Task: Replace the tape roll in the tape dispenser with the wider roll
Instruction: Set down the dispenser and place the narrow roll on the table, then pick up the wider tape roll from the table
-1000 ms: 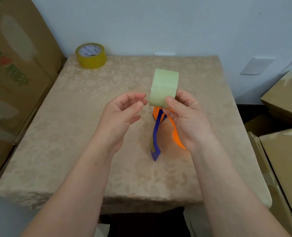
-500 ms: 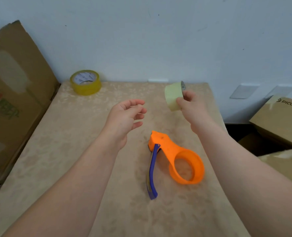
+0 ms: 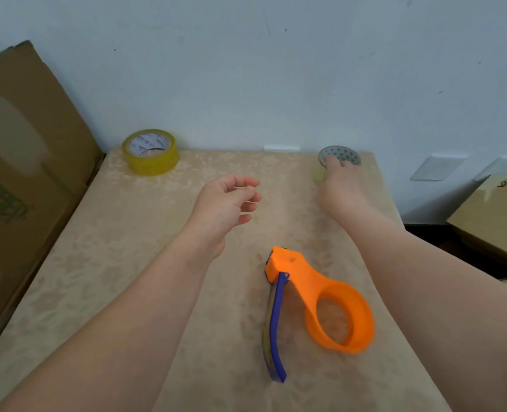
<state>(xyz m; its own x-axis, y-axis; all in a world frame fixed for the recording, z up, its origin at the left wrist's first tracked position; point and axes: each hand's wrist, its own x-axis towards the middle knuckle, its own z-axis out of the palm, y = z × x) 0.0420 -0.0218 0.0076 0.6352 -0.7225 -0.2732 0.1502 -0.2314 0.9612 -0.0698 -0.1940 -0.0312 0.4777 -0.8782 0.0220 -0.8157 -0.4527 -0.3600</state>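
A yellow tape roll (image 3: 150, 152) lies flat at the worktop's (image 3: 103, 248) far left corner. The left hand (image 3: 227, 208) hovers mid-worktop, its grip loosely spread and empty. The orange dispenser (image 3: 317, 298) lies empty nearer. At the far right corner, the right hand (image 3: 340, 185) grips the pale roll (image 3: 337, 159), set on the worktop.

Beige patterned table (image 3: 103, 263) — yellow tape roll (image 3: 150, 152), orange dispenser (image 3: 314, 295), pale roll (image 3: 320, 171)
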